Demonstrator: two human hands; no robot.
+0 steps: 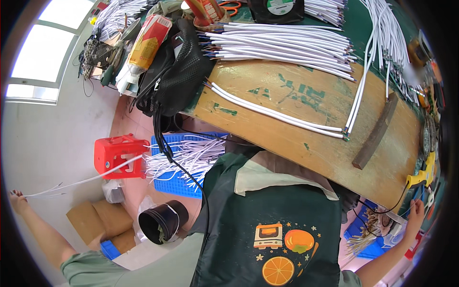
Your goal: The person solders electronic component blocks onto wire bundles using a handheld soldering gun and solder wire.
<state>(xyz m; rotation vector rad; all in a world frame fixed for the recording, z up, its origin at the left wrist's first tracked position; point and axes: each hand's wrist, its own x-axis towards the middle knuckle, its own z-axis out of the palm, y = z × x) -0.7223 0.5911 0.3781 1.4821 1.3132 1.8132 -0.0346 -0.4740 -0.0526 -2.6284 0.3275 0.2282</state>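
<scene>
Stretched far out to the left, my left hand [19, 202] is closed on the wire end of a white cable [112, 169]. Thin wires fan out beside its fingers, and the cable runs back toward the red stool. My right hand [416, 213] is at the far right below the table's edge, with its fingers pinched together. A thin bluish strand shows at its fingertips, too small to name. Just above it hangs a yellow gun-shaped tool [422, 174] with a black cord. Several white cables [282, 114] lie on the wooden board [291, 91] in front of me.
A dark bar [376, 131] rests on the board's right side. Bundled white cables [287, 43] lie behind, near a black bag [179, 71]. At left stand a red stool [106, 157], a blue crate [178, 185] of cables, a black bucket [158, 222] and a cardboard box [91, 222].
</scene>
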